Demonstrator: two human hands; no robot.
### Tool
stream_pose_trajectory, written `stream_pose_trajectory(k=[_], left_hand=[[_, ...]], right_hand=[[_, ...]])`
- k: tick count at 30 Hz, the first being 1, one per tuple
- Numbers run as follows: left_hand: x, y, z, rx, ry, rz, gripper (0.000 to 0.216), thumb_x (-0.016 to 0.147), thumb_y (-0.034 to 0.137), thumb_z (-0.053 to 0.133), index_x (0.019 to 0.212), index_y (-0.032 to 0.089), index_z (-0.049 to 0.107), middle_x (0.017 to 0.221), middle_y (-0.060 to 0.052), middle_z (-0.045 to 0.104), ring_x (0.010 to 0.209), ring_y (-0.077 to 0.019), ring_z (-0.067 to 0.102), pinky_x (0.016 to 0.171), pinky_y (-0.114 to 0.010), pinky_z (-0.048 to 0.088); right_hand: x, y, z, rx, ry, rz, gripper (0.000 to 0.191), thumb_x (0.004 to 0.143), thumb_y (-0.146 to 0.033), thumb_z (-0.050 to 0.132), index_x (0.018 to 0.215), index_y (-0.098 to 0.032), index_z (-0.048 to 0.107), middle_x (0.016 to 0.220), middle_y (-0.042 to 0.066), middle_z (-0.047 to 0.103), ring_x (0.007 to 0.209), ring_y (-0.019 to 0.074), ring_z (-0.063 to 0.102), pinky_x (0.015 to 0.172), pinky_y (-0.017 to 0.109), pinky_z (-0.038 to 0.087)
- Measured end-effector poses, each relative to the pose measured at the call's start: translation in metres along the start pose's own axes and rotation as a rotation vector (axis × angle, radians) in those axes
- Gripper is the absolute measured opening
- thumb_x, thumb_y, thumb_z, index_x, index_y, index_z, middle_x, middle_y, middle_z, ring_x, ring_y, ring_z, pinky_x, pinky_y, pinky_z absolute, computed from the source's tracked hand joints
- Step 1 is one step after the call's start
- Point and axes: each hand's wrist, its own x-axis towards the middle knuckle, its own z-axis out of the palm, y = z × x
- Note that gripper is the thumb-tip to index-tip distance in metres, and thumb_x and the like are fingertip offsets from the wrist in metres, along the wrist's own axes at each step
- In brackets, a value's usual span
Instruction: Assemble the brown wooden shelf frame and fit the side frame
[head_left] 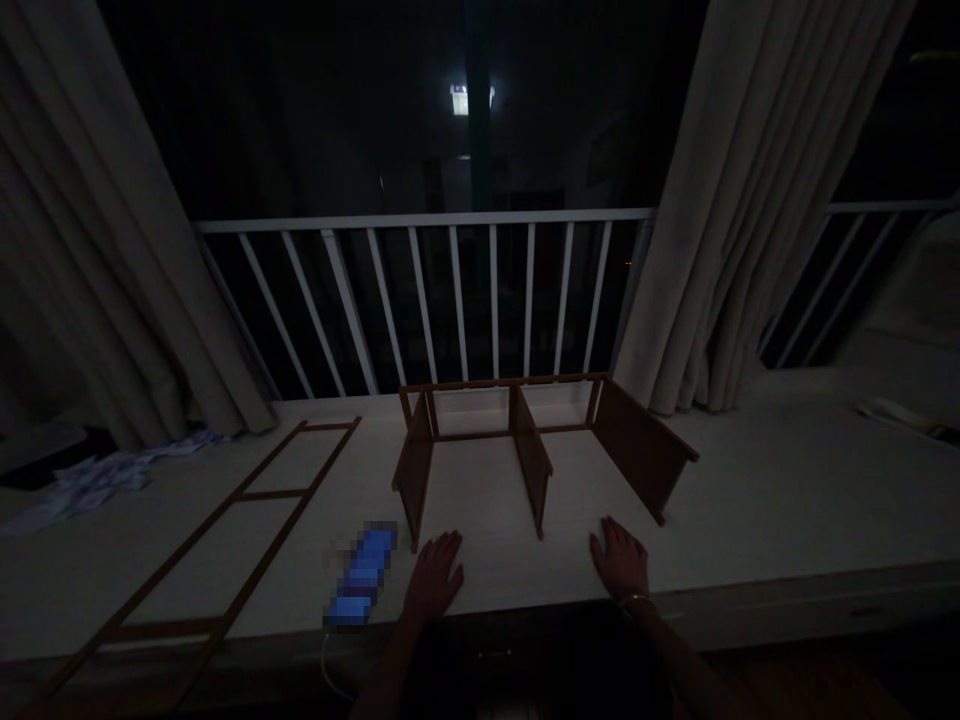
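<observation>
My left hand [434, 577] lies flat and open on the pale platform [750, 500], just in front of the left panel of a brown wooden rack [525, 440]. My right hand [621, 560] also rests flat with fingers spread, a bracelet at the wrist, between the rack's middle and right panels. The rack stands with three upright panels joined by a rear frame. Neither hand holds anything.
A flat wooden ladder-like frame [225, 540] lies on the platform at the left. A glowing blue device [362, 587] with a cable lies beside my left hand. A white railing [450, 300], curtains [720, 200] and crumpled cloth [105, 475] border the dark scene.
</observation>
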Motion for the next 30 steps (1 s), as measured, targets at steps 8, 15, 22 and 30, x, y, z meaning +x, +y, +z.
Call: stream_pose_trajectory(k=[8,15,22,30], left_hand=[[0.0002,-0.0001,0.0008,-0.001,0.0,-0.001,0.051,0.085,0.033,0.031,0.134,0.024,0.023,0.137,-0.003,0.031,0.126,-0.0185,0.027,0.103,-0.04,0.023],[0.0006,-0.001,0.004,0.007,0.006,0.005,0.05,0.085,0.034,0.03,0.134,0.024,0.024,0.137,-0.003,0.031,0.126,-0.0184,0.027,0.103,-0.04,0.022],[0.0008,0.0,0.0015,-0.004,-0.008,-0.002,0.05,0.085,0.034,0.03,0.134,0.024,0.024,0.137,-0.003,0.031,0.126,-0.0177,0.026,0.103,-0.04,0.022],[0.0012,-0.0003,0.0023,-0.003,0.003,0.001,0.05,0.084,0.033,0.031,0.133,0.025,0.025,0.137,-0.003,0.031,0.126,-0.018,0.027,0.103,-0.04,0.022]], right_hand=[[0.0002,0.0008,0.0006,0.003,0.016,-0.011,0.049,0.081,-0.041,0.029,0.122,-0.019,0.043,0.126,0.01,0.044,0.111,0.024,0.04,0.095,0.041,0.021],[0.0008,0.0022,0.0013,0.013,0.011,-0.008,0.049,0.081,-0.041,0.028,0.122,-0.019,0.043,0.127,0.009,0.043,0.114,0.0234,0.038,0.095,0.041,0.02],[0.0005,-0.0001,-0.002,0.009,-0.006,0.005,0.049,0.081,-0.041,0.028,0.122,-0.018,0.042,0.127,0.01,0.043,0.113,0.0238,0.039,0.095,0.041,0.02],[0.0008,0.0015,0.0,0.02,0.001,0.008,0.05,0.081,-0.041,0.028,0.123,-0.018,0.042,0.127,0.01,0.043,0.113,0.0236,0.039,0.096,0.041,0.02]])
